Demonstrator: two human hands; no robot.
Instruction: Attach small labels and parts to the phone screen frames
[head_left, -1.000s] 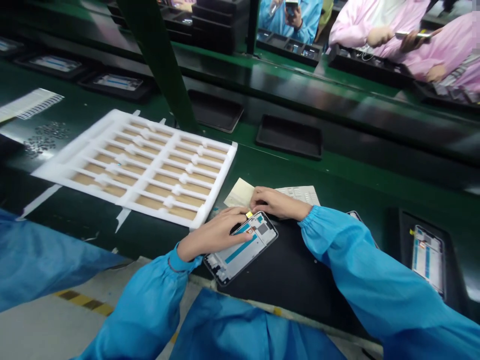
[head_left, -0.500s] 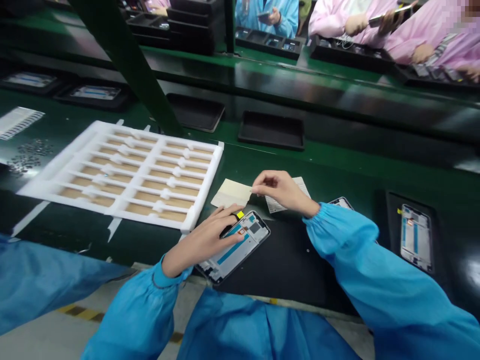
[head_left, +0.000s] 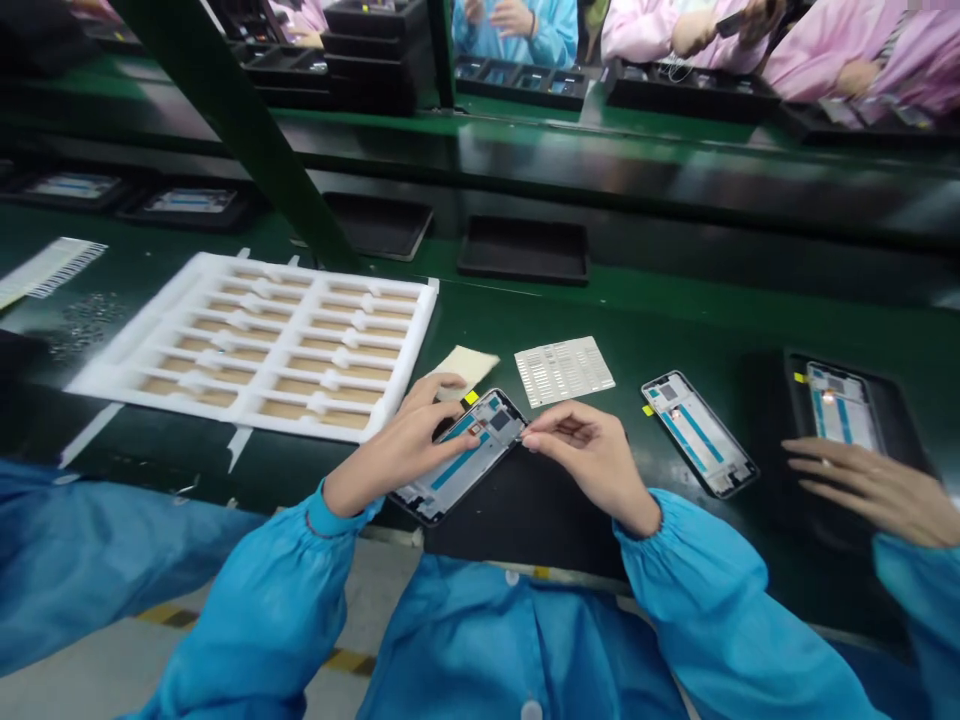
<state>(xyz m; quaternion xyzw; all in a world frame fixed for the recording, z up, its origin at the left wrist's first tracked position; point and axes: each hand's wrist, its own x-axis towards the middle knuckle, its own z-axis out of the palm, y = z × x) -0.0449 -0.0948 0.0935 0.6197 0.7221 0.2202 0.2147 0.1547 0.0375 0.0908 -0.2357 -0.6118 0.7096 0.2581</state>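
Note:
My left hand (head_left: 405,445) grips an opened phone housing (head_left: 465,470) by its sides, thumb across the inner face with its blue strips. The housing is tilted over a black mat (head_left: 517,515), and a yellow tab (head_left: 471,397) sticks out at its top edge. At the housing's upper right corner my right hand (head_left: 592,450) is pinched closed; whatever is between the fingertips is too small to make out. Just behind my left fingers lies a cream paper sheet (head_left: 469,368). A white sheet of small strip labels (head_left: 566,370) rests behind my right hand.
To the right lies another phone housing (head_left: 697,430). A co-worker's hand (head_left: 877,490) reaches over a black tray (head_left: 900,410) holding a further housing. On the left is a white slotted foam tray (head_left: 262,350), with small parts (head_left: 86,325) beyond. Black trays (head_left: 525,250) stand behind.
My right hand has moved from the cream sheet down to the housing's corner, uncovering the label sheet and the housing at right. A co-worker's hand has come in at the right.

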